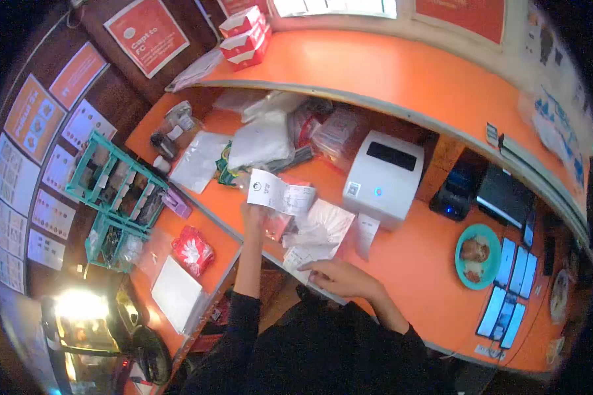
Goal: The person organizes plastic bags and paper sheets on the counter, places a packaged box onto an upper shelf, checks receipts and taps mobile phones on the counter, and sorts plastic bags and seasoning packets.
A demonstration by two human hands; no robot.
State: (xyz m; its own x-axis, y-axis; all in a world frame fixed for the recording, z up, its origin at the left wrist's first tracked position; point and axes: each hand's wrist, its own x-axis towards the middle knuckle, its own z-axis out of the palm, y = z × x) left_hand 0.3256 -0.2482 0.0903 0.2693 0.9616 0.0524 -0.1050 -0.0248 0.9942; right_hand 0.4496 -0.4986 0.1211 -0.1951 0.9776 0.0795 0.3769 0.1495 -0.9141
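A printed paper slip (284,194) was held over the orange counter (412,283) by the left hand (252,214), pinched by its near left corner. A second slip (298,257), at the counter's near edge, was met by the right hand's (339,278) bent fingers; whether it was pinched could not be told. A white printer (383,174) was placed farther right.
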